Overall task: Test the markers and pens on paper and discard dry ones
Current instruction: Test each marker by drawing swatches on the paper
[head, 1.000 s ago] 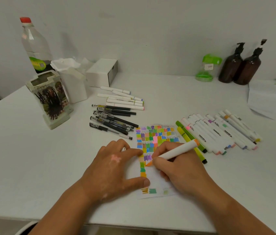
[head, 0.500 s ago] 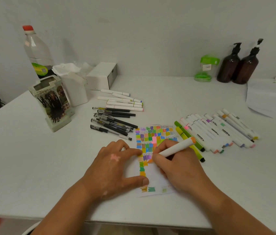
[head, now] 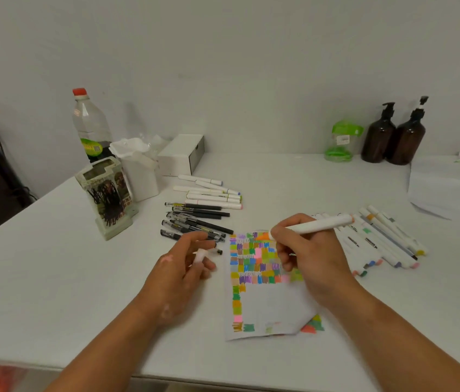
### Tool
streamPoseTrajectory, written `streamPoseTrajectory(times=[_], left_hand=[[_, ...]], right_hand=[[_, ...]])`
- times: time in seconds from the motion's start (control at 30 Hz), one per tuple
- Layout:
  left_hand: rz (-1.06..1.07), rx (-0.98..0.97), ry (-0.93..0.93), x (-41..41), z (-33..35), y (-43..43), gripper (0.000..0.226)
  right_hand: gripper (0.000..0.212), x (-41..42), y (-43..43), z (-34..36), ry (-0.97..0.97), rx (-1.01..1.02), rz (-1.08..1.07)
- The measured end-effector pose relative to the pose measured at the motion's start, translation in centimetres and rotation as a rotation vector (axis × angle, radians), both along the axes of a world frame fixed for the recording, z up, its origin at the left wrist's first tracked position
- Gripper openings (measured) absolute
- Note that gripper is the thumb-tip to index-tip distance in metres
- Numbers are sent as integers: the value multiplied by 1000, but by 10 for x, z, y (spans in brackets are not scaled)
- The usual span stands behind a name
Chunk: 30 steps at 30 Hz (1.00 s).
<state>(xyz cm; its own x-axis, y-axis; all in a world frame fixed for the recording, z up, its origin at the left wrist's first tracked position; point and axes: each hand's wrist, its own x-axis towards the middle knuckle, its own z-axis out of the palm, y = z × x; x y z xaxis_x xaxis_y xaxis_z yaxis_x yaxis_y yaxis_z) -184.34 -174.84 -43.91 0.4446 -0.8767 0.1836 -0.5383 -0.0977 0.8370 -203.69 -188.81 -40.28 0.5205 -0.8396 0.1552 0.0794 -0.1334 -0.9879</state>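
Note:
A sheet of paper covered in coloured test patches lies on the white table. My right hand grips a white marker with an orange tip, held above the paper's top edge. My left hand is lifted just left of the paper and pinches a small white cap. Several black pens lie behind my left hand, with several white markers beyond them. A row of white markers lies to the right of my right hand.
At the back left stand a pen holder, a white container, a white box and a clear bottle. Two brown pump bottles and a green-lidded jar stand at the back right, near stacked white paper.
My left hand has lifted off the paper and moved left, holding the cap. My right hand has raised the marker from the lower patches toward the paper's top. The camera has tilted up.

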Motion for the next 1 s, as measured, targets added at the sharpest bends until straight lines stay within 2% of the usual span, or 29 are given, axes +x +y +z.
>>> streamPoseTrajectory(times=[0.1, 0.17, 0.27, 0.33, 0.43, 0.5, 0.63, 0.83, 1.0], left_hand=[[36, -20, 198, 5, 1, -3, 44], [51, -16, 252, 7, 0, -8, 32], [31, -27, 257, 10, -1, -14, 21], [-9, -48, 283, 12, 0, -19, 26], [-79, -40, 264, 18, 6, -35, 31], [-145, -38, 318, 22, 12, -49, 31], [-245, -29, 341, 24, 19, -71, 24], [-362, -41, 343, 21, 21, -90, 17], [-389, -83, 409, 20, 24, -99, 16]], right_hand=[[12, 8, -14, 12, 2, -11, 107], [5, 15, -21, 16, -1, 26, 181], [7, 25, -30, 10, -1, 61, 243], [12, 29, -33, 0, -37, 71, 226], [5, 30, -33, -16, -89, 83, 200], [3, 27, -36, -21, -95, 60, 188], [9, 20, -45, -21, -131, 44, 155], [1, 24, -46, -23, -87, -5, 132], [10, 27, -44, -20, -95, -44, 65]])
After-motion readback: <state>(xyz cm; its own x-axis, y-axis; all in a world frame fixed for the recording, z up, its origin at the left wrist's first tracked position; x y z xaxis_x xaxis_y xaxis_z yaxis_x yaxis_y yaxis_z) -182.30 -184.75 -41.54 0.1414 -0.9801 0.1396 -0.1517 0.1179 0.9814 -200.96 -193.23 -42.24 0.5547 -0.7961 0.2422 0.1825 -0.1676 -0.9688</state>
